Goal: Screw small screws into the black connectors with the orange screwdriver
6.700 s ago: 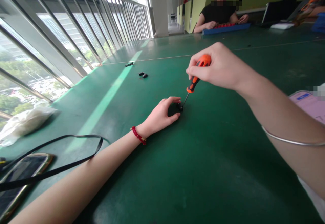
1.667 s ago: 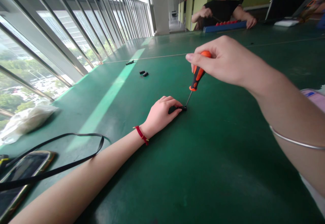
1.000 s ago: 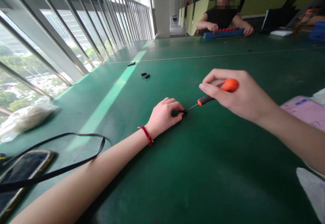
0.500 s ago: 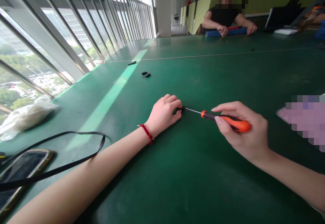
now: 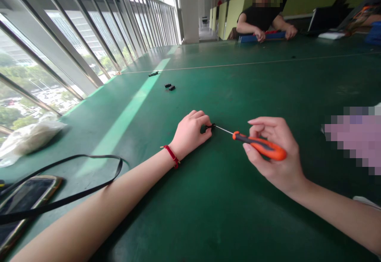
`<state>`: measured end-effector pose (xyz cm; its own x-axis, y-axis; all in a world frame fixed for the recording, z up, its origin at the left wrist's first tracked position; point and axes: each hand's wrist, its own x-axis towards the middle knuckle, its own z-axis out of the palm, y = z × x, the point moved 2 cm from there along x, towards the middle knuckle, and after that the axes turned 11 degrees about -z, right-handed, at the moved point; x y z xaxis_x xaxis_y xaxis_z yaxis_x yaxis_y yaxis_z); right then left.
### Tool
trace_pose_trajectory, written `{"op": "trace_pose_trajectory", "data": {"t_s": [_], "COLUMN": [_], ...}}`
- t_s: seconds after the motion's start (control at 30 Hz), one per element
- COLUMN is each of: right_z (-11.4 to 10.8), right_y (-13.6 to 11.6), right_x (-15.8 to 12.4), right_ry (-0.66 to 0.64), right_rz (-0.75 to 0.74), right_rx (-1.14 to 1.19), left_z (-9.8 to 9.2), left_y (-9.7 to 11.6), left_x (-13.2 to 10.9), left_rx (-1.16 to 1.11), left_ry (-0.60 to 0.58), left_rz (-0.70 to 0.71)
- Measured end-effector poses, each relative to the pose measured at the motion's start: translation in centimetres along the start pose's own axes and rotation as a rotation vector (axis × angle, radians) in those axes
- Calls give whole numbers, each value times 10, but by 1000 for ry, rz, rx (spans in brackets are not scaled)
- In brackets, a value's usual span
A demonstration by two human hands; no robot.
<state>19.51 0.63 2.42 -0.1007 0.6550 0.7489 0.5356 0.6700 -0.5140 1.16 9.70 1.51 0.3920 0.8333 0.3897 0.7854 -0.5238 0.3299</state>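
My left hand (image 5: 192, 131) is clamped on a small black part (image 5: 210, 127) between thumb and fingers, low over the worktop (image 5: 208, 198). My right hand (image 5: 278, 157) loosely holds the screwdriver (image 5: 266, 148), forefinger lifted off its handle; the shaft points left, its tip touching the part or just beside it, I cannot tell which. Two black bits (image 5: 172, 88) lie near each other beyond my left hand, and a phone (image 5: 29, 194) lies to my left

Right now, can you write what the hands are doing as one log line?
left hand: holding small black part; right hand: holding orange-and-black screwdriver; tip: at the part; beyond: two black pieces on green table
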Motion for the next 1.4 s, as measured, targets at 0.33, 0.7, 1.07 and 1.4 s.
{"op": "trace_pose_trajectory", "data": {"t_s": [0.33,0.7,1.07,1.4], "right_z": [1,1,6,5], "right_y": [1,1,8,12], "right_x": [-1,-2,1,1], "right_ry": [-29,-98,-65,-107], "right_rz": [17,53,257,320], "right_rx": [11,-2,120,143], "left_z": [2,0,0,-7], "left_y": [-2,0,-14,-8], "left_x": [0,0,12,3], "left_rx": [1,5,-91,-256], "left_ry": [5,7,47,114], "left_rz": [-12,-12,-159,-161]}}
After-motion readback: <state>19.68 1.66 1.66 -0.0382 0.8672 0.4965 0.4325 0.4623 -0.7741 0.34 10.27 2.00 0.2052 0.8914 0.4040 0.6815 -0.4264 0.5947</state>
